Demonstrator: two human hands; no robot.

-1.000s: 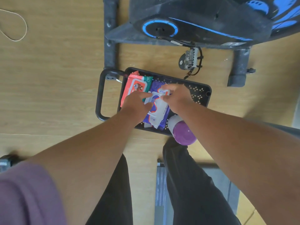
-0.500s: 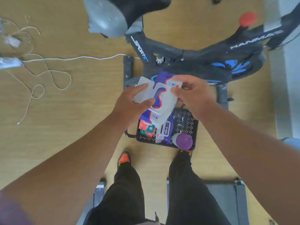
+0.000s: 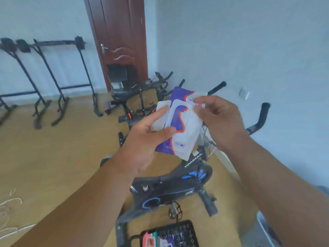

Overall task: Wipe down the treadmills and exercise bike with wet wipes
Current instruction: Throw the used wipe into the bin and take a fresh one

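bike [image 3: 170, 186]: black and blue, on wood floor below hands | basket [image 3: 185, 230]: black, at bike's foot, wipe packs inside | left hand [image 3: 144, 138]: grips pack's left side | right hand [image 3: 219, 118]: pinches pack's top flap | pack [image 3: 183, 132]: purple-white, held up over bike

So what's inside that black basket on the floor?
The black basket holds a red and green pack and a purple pack. The picture's bottom edge cuts off the rest.
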